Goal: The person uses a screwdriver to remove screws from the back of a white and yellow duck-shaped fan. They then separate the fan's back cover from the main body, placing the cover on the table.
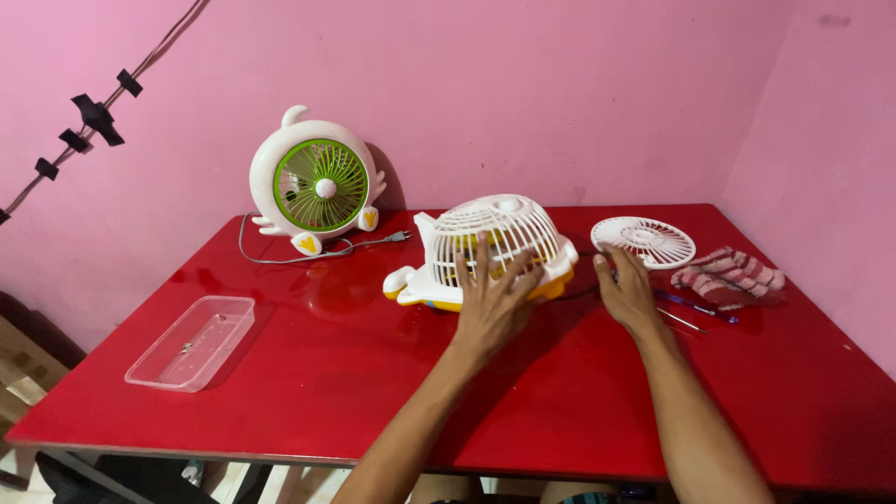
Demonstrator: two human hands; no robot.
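A white and yellow toy-shaped fan (485,245) lies face down on the red table (373,392), its white grille dome up. My left hand (495,299) rests spread on the near side of its grille. My right hand (627,291) is flat on the table just right of the fan, fingers apart, holding nothing. A loose round white grille (644,241) lies beyond my right hand. Thin screwdrivers (695,306) lie on the table beside that hand.
A second white fan with a green grille (317,183) stands upright at the back left, its grey cable (280,257) trailing on the table. A clear plastic tray (193,342) sits front left. A striped pink cloth (730,274) lies far right. Pink walls enclose the back and right.
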